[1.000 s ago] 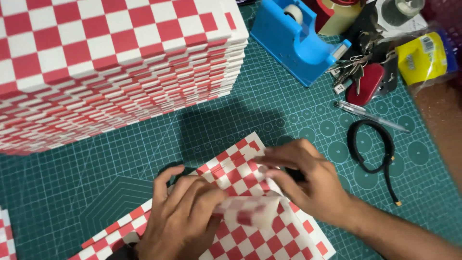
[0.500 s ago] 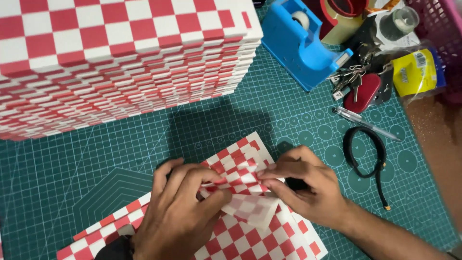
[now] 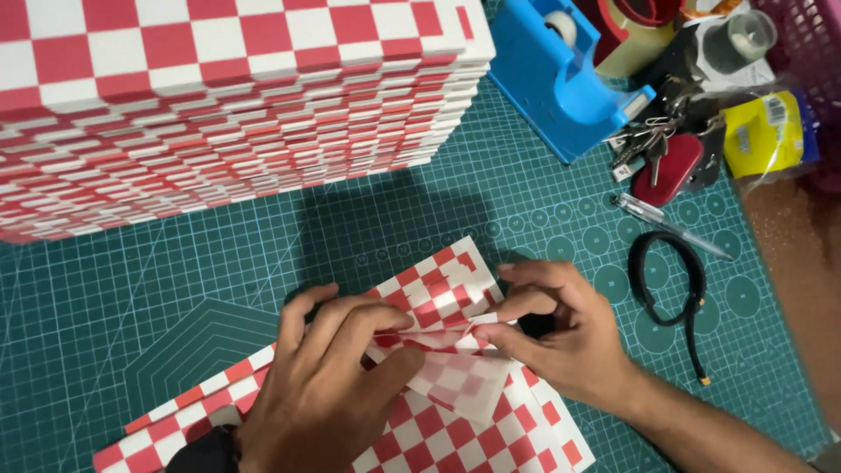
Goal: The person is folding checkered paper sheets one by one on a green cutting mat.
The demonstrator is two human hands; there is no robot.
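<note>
Head cam, near edge first. I see the left hand (image 3: 328, 385) pressed flat-ish on a red-and-white checkered paper sheet (image 3: 455, 289) lying on the green gridded cutting mat (image 3: 131, 307) that covers the table. Its fingers (image 3: 390, 326) are curled over a folded flap and pinch the paper at the crease. The right hand (image 3: 561, 337) meets it from the other side, thumb and forefinger gripping the same fold, fingertips of both hands nearly touching at the middle of the sheet. A translucent underside of the paper (image 3: 460, 385) shows just below the fold, between the two hands. The sheet runs diagonally from the bottom left corner of the view up toward centre; a dark sleeve cuff (image 3: 201, 451) shows at the left wrist.

Right of the right hand, apart from it: a black cord loop (image 3: 670, 289) lying flat on the mat, and just beyond it a slim silver pen (image 3: 670, 226).

Further back right: a bunch of keys with a dark red fob (image 3: 666, 166), a yellow packet in clear wrap (image 3: 766, 131), a blue desktop tape dispenser (image 3: 565, 79), tape rolls behind it, and a pink basket corner (image 3: 806, 35).

Far left: a tall stack of red-and-white checkered sheets (image 3: 219, 114), well clear of the hands.
</note>
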